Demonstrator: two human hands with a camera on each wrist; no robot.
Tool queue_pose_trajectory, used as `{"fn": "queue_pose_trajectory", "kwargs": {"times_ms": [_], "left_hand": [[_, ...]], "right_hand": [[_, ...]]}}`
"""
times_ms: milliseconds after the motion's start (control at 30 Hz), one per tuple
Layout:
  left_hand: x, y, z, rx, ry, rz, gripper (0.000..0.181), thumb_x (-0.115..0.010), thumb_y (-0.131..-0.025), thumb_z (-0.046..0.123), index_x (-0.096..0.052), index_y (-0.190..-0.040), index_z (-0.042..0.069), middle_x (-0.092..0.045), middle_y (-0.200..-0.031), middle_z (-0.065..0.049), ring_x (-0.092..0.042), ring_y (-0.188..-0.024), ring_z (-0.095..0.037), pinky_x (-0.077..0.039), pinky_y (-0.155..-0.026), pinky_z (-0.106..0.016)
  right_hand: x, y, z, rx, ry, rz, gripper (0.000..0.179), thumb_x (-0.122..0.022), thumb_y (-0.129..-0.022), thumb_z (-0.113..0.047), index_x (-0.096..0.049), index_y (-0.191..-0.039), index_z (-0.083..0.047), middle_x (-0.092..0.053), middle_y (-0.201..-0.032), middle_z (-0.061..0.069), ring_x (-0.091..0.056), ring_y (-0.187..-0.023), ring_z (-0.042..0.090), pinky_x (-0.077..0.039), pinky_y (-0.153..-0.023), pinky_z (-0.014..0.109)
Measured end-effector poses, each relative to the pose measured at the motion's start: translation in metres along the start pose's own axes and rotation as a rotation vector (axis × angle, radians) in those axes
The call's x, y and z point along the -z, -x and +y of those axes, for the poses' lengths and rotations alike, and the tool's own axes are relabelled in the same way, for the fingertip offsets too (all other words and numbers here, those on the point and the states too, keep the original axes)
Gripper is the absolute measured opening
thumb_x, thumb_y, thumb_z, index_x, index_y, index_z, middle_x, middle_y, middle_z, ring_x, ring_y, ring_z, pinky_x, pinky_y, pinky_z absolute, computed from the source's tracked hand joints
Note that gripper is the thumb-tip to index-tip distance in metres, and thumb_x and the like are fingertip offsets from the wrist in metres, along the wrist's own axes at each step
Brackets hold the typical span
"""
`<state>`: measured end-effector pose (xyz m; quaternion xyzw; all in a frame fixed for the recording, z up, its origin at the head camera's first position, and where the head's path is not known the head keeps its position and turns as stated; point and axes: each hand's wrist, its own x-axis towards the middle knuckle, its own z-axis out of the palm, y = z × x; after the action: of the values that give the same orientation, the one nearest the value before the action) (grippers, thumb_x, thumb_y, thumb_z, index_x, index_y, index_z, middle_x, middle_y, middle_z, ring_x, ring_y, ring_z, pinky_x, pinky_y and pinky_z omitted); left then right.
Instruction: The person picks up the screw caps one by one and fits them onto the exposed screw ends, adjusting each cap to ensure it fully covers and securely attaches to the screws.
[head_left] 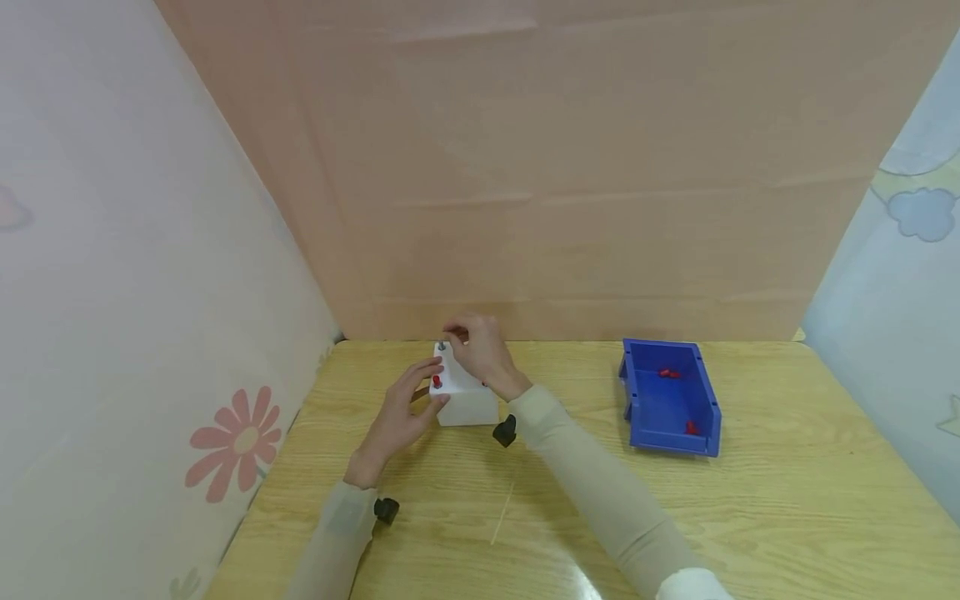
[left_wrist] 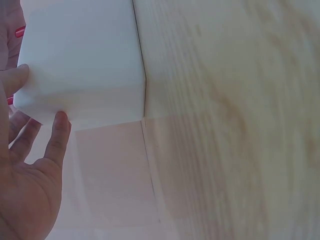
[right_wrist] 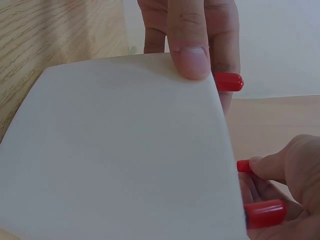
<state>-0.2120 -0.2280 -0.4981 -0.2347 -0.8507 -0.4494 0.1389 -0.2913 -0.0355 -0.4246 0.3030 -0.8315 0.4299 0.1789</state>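
Note:
A white box stands on the table with short posts on its top. My left hand holds the box at its left side, thumb against the front face and fingers by the top edge. Red caps cover the near-left post and the near-right one; in the right wrist view these are the upper red cap and the lower red cap. Reaching over the top, my right hand pinches another red cap between thumb and finger, close to the far-left metal post.
To the right sits a blue bin with several red caps inside. Brown paper rises behind the table, and a patterned wall borders it on the left.

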Motion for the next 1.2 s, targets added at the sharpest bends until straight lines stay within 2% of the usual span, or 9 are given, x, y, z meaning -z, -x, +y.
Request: {"fn": "queue_pose_trajectory", "kwargs": {"times_ms": [900, 1200], "left_hand": [[-0.0042, 0.0009, -0.0032, 0.002, -0.007, 0.009, 0.05, -0.073, -0.104, 0.02, -0.057, -0.15, 0.011, -0.05, -0.163, -0.005, -0.055, -0.144, -0.034, -0.06, -0.105, -0.052], [-0.0046, -0.0005, -0.0039, 0.0, -0.002, 0.014, 0.05, -0.074, -0.104, 0.023, -0.058, -0.15, 0.013, -0.05, -0.163, -0.003, -0.056, -0.144, -0.032, -0.06, -0.105, -0.052]], "right_hand": [[-0.0093, 0.0021, 0.0031, 0.045, 0.021, 0.0, 0.011, -0.072, -0.099, 0.002, -0.081, -0.104, 0.0, -0.081, -0.101, 0.014, -0.077, -0.088, 0.023, -0.067, -0.08, 0.032], [-0.0102, 0.0012, 0.0012, 0.023, 0.008, -0.01, 0.011, -0.071, -0.1, 0.002, -0.081, -0.105, 0.001, -0.081, -0.102, 0.015, -0.078, -0.091, 0.025, -0.068, -0.083, 0.036]]}}
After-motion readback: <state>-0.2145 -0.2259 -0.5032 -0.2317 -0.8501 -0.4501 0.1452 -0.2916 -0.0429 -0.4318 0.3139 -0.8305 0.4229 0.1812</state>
